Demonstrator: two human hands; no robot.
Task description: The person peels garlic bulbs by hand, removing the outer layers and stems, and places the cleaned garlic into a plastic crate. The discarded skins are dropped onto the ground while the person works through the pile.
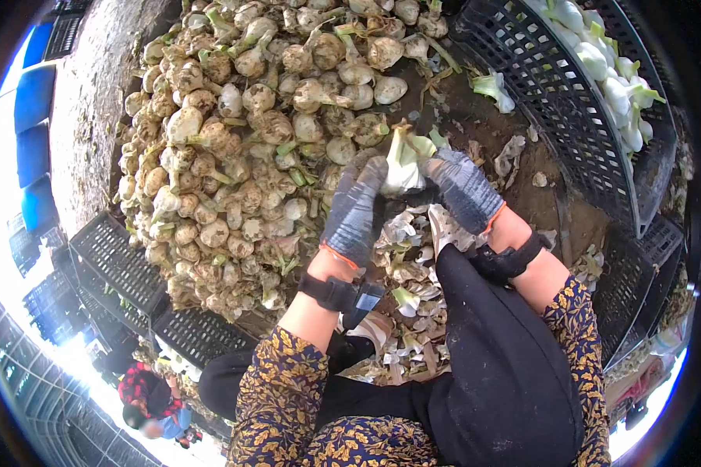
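Between my two gloved hands is a garlic bulb [403, 167], pale and mostly clean, its cut green-white stem pointing away from me. My left hand [356, 198], in a grey glove, closes on the bulb's left side. From the right, my right hand [466, 189] grips it near the stem and a loose strip of leaf. The fingertips are partly hidden behind the bulb. Close by on the left rises a big pile of soil-stained garlic bulbs [234, 148]. Below my hands, peeled garlic skins [401, 257] litter the ground around my shoes.
A black plastic crate [549, 101] at upper right holds white cleaned bulbs [600, 58]. One trimmed bulb [493, 91] lies on the soil beside it. More black crates [121, 261] stand at lower left, and another crate [627, 288] at right. A person [152, 397] sits at far lower left.
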